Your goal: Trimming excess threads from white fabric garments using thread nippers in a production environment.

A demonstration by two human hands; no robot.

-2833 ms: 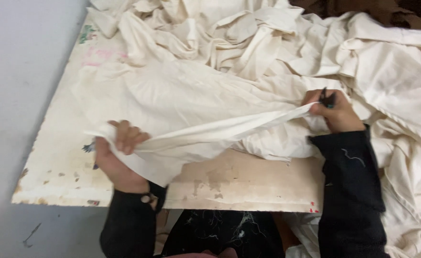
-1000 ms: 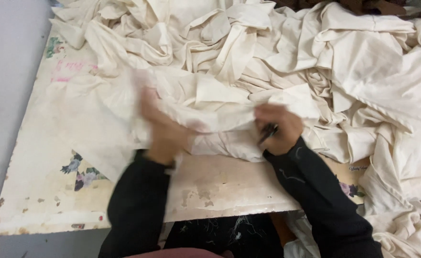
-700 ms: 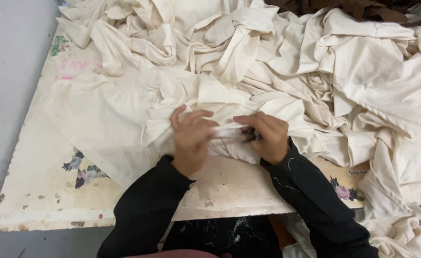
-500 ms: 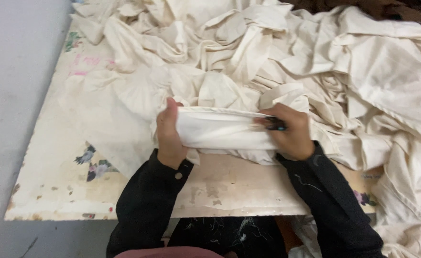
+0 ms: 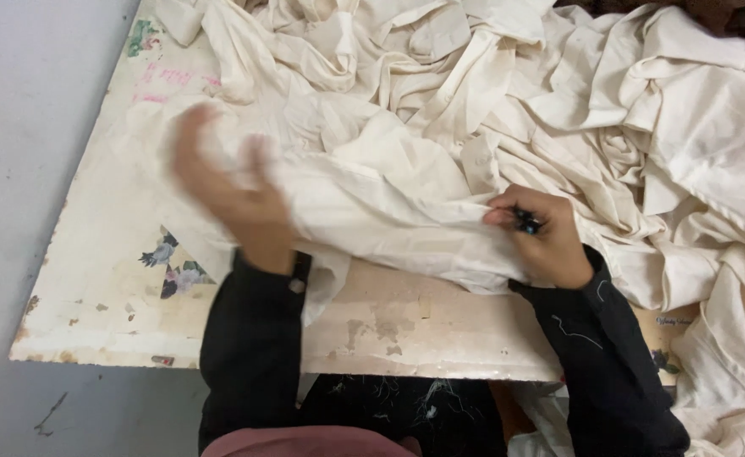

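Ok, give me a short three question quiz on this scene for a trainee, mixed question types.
1. True or false: the left hand is blurred by motion.
2. What does the right hand hold besides the cloth?
A. a small dark tool
B. a red cup
C. a tape roll
3. Fill in: the pile of cream fabric lies on a worn, paint-stained ____.

Key: 1 true. 2 A; the small dark tool is pinched in the fingers, its kind too small to tell. 3 table.

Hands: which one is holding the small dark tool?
The right hand: a small dark tool shows between its fingers as it pinches the cream cloth. The blurred left hand shows none.
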